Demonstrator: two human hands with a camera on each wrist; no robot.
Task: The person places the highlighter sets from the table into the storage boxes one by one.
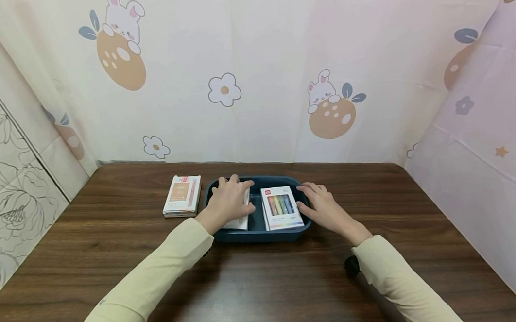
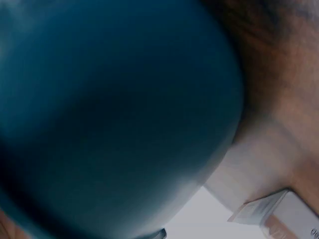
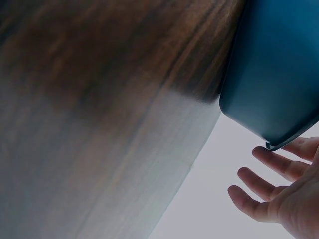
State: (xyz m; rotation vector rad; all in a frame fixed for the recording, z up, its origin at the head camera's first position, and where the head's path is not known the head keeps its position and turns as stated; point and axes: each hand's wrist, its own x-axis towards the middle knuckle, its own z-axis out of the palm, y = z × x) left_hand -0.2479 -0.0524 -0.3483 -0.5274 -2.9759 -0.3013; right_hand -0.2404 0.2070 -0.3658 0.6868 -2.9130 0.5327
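A dark blue plastic bin (image 1: 257, 236) stands on the table, its side filling much of the left wrist view. My left hand (image 1: 228, 201) is over a white box (image 1: 239, 223) in the bin's left half, fingers spread, partly covering it; contact with the box is hard to make out. In the right half lies a white box of coloured sticks (image 1: 282, 207), pictured on its front. At the bin's right rim is my right hand (image 1: 324, 208), its fingers apart. The right wrist view shows those fingers (image 3: 256, 186) extended, one close to or touching the rim.
To the left of the bin, a white and tan box (image 1: 182, 196) lies on the brown wooden table (image 1: 264, 287), seemingly stacked on another. A curtain (image 1: 269, 43) with rabbit prints hangs behind the table's far edge.
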